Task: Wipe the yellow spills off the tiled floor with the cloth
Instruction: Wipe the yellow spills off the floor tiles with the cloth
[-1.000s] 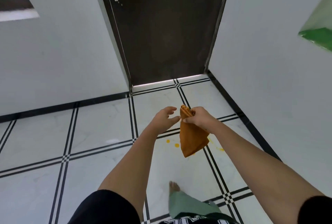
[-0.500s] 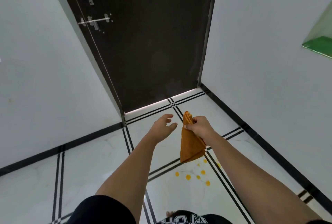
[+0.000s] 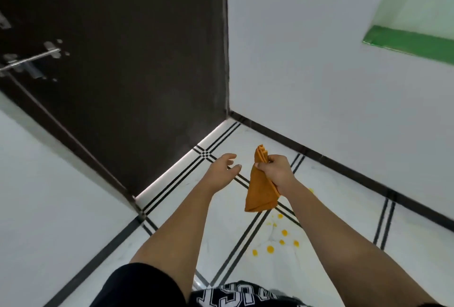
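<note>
The right hand grips a folded orange-brown fabric cloth near its upper end, fingers and thumb curled round the bunched folds. The rest hangs free as a flat wedge pointing to six o'clock. Held this way the cloth is in the air, well above the ground and touching nothing, which reads as carrying rather than wiping. The left hand hovers at nine o'clock of the cloth, near it but apart, empty, with fingers loosely spread, probably for balance or ready to steady the folds.

The small round yellow spills dot the glossy white tiled floor with black double lines at five o'clock of the cloth's hanging tip, beside a crossing of the line bands. One stray drop sits at three o'clock of the cloth, by the right forearm. A dark brown door fills eleven o'clock.

The drops look whole, so wiping has not begun. The next move calls for crouching and laying the cloth flat on the cluster. The risks are smearing yellow into the dark lines and missing the stray drop
</note>
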The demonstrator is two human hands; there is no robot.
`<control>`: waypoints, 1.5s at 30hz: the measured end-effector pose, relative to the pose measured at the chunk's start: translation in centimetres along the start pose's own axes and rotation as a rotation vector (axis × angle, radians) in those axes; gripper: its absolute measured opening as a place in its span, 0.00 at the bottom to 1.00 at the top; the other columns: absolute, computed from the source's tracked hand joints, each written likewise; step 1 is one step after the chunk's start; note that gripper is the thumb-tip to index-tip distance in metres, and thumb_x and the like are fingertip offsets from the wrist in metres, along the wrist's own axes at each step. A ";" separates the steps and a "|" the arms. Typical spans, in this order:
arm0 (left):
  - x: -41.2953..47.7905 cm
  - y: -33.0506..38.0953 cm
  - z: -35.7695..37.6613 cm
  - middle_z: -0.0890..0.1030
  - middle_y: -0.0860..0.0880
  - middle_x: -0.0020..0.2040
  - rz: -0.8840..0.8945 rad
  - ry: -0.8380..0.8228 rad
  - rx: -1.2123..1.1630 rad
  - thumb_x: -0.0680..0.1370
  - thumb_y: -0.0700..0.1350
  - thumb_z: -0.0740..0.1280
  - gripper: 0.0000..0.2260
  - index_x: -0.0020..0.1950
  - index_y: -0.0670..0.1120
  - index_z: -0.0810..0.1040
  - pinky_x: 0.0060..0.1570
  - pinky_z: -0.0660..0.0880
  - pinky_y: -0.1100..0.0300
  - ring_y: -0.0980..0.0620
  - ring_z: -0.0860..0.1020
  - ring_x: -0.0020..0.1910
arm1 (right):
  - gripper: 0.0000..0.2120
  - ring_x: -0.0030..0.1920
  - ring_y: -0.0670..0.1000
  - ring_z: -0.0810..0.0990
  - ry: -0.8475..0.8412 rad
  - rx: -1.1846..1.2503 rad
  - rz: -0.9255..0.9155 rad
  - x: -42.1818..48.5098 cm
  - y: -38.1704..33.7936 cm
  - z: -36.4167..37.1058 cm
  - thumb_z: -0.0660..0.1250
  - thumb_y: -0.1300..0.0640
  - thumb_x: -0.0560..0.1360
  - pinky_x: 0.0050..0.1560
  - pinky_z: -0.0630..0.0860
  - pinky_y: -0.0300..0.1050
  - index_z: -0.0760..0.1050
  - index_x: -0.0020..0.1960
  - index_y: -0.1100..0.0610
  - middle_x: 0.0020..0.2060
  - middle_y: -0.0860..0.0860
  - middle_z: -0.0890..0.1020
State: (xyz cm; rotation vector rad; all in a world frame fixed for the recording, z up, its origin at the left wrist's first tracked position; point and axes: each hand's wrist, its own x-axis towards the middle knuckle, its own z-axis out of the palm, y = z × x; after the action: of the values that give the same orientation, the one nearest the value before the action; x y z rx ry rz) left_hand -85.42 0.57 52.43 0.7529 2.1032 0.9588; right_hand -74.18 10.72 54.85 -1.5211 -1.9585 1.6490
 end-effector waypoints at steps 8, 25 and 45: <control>6.6 -0.1 -3.7 0.69 0.47 0.70 0.130 -0.279 0.125 0.79 0.49 0.61 0.20 0.71 0.50 0.65 0.60 0.69 0.54 0.47 0.69 0.67 | 0.06 0.52 0.61 0.78 0.309 0.254 0.151 1.9 -2.3 3.7 0.67 0.58 0.75 0.58 0.74 0.59 0.74 0.50 0.59 0.50 0.60 0.79; 29.6 6.2 7.6 0.69 0.48 0.70 0.280 -0.773 0.537 0.79 0.50 0.62 0.20 0.70 0.51 0.64 0.56 0.67 0.60 0.48 0.69 0.67 | 0.01 0.47 0.59 0.78 0.729 0.731 0.465 19.8 2.8 -1.0 0.66 0.61 0.74 0.54 0.77 0.57 0.75 0.45 0.58 0.41 0.55 0.78; 61.3 -18.6 52.3 0.69 0.49 0.70 0.474 -1.087 0.703 0.80 0.52 0.57 0.19 0.70 0.50 0.66 0.67 0.64 0.50 0.47 0.69 0.67 | 0.25 0.62 0.59 0.73 1.028 0.656 0.774 54.3 49.3 -0.3 0.64 0.51 0.76 0.62 0.71 0.53 0.65 0.70 0.57 0.65 0.57 0.74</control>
State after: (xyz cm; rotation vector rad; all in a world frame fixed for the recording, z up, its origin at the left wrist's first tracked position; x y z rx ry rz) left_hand -84.72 55.65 -9.25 1.6919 1.2281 -0.1140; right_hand -70.99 45.76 -9.49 -2.2243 -0.2814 1.0484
